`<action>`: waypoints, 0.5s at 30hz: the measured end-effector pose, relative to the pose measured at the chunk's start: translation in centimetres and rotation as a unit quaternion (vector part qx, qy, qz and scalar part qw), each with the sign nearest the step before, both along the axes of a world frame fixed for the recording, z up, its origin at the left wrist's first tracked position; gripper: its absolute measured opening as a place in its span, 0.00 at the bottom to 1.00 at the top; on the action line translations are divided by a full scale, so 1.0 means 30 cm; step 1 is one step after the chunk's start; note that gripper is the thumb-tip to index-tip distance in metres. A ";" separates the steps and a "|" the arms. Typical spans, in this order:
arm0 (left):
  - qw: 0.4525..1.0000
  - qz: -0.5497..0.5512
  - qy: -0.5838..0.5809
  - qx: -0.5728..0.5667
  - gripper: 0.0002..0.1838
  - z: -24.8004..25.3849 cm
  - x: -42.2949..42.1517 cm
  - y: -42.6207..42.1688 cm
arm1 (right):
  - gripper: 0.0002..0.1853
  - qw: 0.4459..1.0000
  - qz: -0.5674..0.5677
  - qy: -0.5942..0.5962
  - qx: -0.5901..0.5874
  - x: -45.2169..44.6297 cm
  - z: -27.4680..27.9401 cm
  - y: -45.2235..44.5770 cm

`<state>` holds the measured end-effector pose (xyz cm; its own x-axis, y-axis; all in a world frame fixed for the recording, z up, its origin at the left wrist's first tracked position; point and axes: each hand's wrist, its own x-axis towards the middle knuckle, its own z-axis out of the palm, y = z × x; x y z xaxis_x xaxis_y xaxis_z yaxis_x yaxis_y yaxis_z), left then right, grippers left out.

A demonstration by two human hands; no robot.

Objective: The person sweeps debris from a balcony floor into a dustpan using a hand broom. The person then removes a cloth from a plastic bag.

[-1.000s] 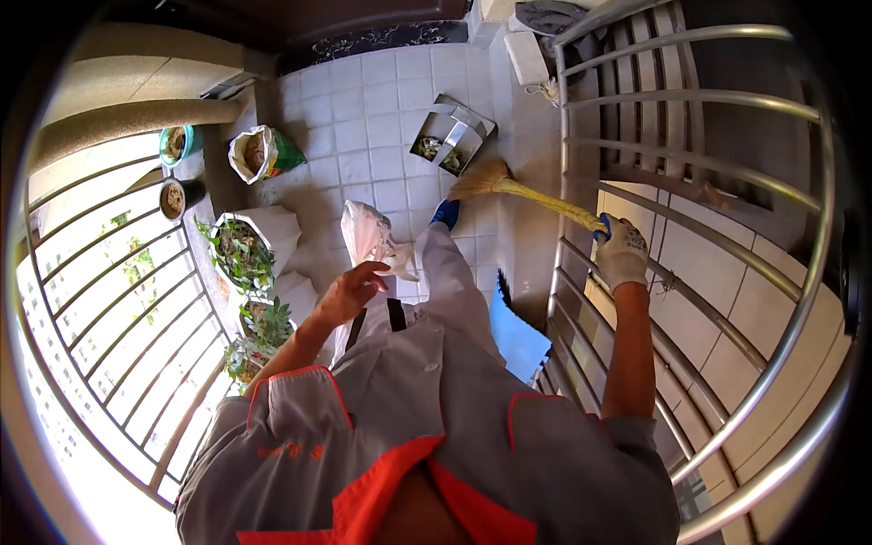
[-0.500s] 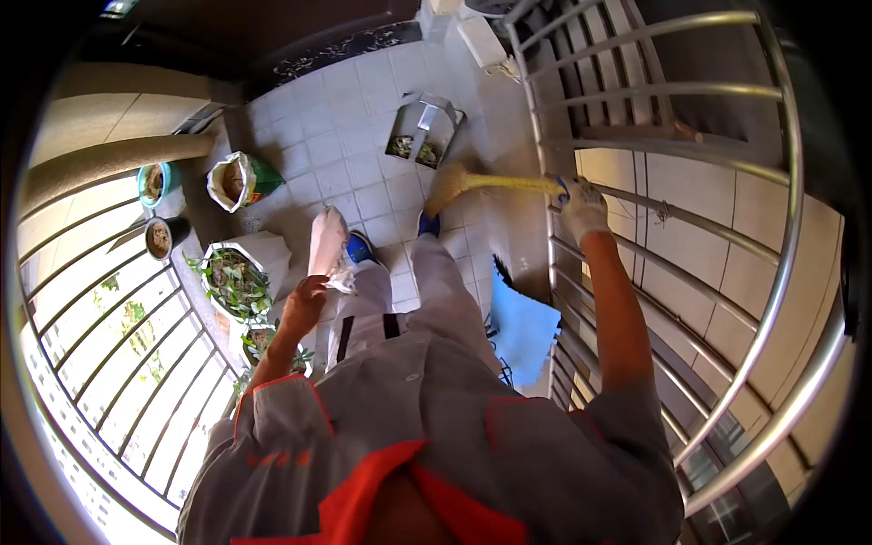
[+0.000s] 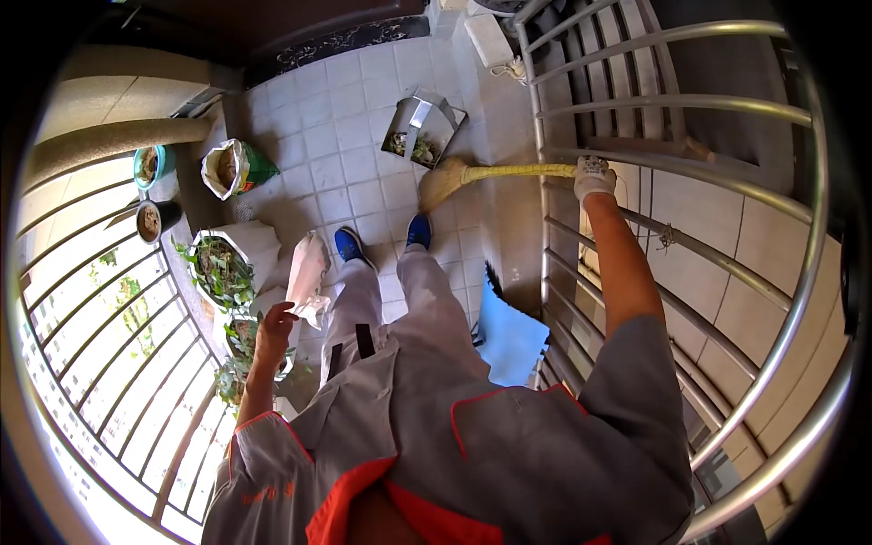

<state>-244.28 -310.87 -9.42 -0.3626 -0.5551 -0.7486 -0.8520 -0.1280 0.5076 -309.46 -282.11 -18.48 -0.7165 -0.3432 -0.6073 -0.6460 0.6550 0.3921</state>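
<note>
My right hand (image 3: 595, 179), in a pale work glove, is closed round the yellow-wrapped handle of a broom (image 3: 518, 171). The straw head of the broom rests on or just over the tiles, between my shoe and a metal dustpan (image 3: 447, 121) with leaves and debris in it. My bare left hand (image 3: 275, 329) pinches the gathered top of a pinkish-white plastic bag (image 3: 311, 264), which hangs beside my leg. What the bag holds is hidden.
Potted plants (image 3: 222, 272) line the left railing. Beyond them are a green-and-white sack (image 3: 238, 170), a black pot (image 3: 158, 221) and a turquoise pot (image 3: 151, 166). A blue sheet (image 3: 510, 334) lies by the metal railing (image 3: 672, 177) on the right.
The broom, blurred before, is now sharp, and my right hand is slightly higher in view. My left hand and the bag sit lower and further left. My feet have shifted.
</note>
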 end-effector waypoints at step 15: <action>0.979 0.069 0.100 -0.162 0.16 0.486 0.059 0.013 | 0.19 0.905 0.017 -0.273 -0.324 0.502 0.418 -0.381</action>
